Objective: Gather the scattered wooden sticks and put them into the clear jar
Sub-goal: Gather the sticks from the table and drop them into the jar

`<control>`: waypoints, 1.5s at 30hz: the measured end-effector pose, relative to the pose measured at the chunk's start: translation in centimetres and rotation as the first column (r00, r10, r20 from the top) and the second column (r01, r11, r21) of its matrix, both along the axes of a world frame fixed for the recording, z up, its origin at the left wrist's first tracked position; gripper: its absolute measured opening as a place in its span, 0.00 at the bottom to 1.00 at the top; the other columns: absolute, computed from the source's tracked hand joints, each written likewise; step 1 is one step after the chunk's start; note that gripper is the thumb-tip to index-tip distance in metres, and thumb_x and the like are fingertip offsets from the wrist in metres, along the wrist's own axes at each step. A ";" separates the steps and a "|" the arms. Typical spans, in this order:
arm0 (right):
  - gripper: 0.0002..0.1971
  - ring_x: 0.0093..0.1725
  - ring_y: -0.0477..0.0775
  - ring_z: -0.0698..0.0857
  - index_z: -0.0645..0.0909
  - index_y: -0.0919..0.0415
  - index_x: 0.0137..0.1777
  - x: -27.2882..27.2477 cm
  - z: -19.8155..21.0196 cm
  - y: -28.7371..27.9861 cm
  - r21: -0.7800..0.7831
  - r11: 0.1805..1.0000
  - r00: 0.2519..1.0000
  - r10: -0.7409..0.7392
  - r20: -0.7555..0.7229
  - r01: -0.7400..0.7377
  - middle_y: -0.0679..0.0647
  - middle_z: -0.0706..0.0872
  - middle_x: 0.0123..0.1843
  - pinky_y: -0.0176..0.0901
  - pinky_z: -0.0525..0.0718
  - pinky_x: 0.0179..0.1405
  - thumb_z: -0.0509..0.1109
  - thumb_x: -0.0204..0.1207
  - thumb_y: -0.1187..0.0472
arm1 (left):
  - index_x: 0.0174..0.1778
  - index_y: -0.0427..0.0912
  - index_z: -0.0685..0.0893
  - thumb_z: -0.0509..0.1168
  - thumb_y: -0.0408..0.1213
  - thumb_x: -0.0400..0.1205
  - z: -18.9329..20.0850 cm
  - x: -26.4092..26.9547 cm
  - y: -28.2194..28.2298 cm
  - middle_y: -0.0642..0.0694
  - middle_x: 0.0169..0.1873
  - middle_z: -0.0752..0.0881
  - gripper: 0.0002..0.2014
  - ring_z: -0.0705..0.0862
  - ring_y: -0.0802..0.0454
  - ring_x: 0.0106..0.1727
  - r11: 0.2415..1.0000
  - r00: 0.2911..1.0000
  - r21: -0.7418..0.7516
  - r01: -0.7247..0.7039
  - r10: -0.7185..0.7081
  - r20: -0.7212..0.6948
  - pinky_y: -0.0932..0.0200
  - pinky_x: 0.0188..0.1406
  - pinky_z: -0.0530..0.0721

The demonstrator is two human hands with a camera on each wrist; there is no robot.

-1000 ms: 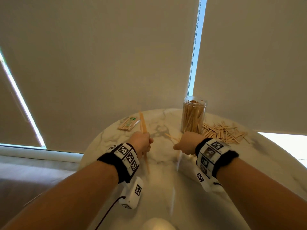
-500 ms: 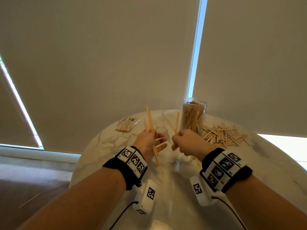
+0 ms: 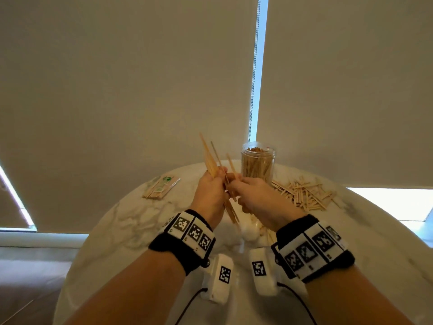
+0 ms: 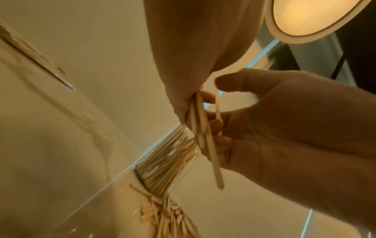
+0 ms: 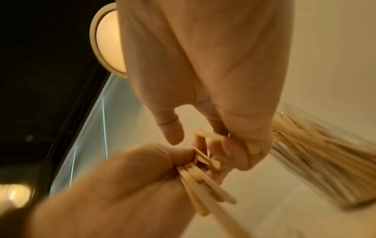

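My left hand (image 3: 216, 181) grips a bundle of long wooden sticks (image 3: 209, 158) that fans upward, held above the middle of the marble table (image 3: 131, 221). My right hand (image 3: 237, 187) touches it from the right and pinches a few sticks (image 3: 231, 164) against the bundle. In the left wrist view the bundle (image 4: 201, 128) leaves my left hand, and the right hand (image 4: 284, 120) curls round it. The clear jar (image 3: 257, 164) stands just behind the hands, packed with upright sticks. A loose pile of sticks (image 3: 304, 193) lies right of the jar.
A sealed packet of sticks (image 3: 161, 187) lies at the table's back left. Closed roller blinds hang right behind the round table, whose edge curves close to the jar and the pile. Wrist-camera cables trail from both forearms.
Both hands have risen off the table and come together in front of the jar. The right hand has brought its sticks up against the left hand's bundle.
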State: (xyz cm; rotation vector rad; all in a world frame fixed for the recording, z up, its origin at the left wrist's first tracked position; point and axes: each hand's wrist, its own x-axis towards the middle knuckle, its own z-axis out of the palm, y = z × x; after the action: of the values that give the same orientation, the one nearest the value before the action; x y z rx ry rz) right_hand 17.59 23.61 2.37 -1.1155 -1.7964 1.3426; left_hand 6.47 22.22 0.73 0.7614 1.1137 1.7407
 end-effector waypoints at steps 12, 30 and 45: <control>0.06 0.44 0.50 0.92 0.88 0.52 0.55 2.0 0.1 1.8 0.276 0.928 0.954 -0.186 -0.235 0.249 0.51 0.93 0.42 0.45 0.92 0.46 0.74 0.81 0.61 | 0.64 0.36 0.78 0.49 0.38 0.93 2.1 1.4 1.9 0.39 0.53 0.91 0.15 0.92 0.44 0.50 0.994 0.989 0.048 0.094 -0.099 0.109 0.52 0.34 0.90; 0.10 0.41 0.55 0.93 0.88 0.67 0.53 2.4 1.9 0.2 0.092 0.972 0.962 0.193 0.194 -0.214 0.57 0.94 0.42 0.42 0.92 0.45 0.75 0.80 0.59 | 0.52 0.42 0.75 0.53 0.43 0.92 4.1 0.7 1.4 0.50 0.28 0.72 0.10 0.66 0.58 0.23 0.948 0.976 0.306 0.089 -0.145 0.164 0.65 0.20 0.70; 0.14 0.45 0.51 0.92 0.83 0.52 0.63 7.0 4.0 1.8 0.312 0.950 0.983 -0.078 0.165 0.023 0.51 0.93 0.48 0.55 0.92 0.52 0.71 0.81 0.48 | 0.32 0.50 0.69 0.47 0.76 0.76 2.9 1.7 1.1 0.51 0.26 0.64 0.30 0.58 0.55 0.24 0.966 0.923 0.006 0.258 -0.245 -0.297 0.59 0.22 0.56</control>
State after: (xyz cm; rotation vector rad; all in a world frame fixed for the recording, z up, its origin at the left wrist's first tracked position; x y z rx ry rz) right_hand 24.58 25.38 6.39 -1.1238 -2.0070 0.9138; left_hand 8.16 23.31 3.63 1.1685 1.1169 1.4698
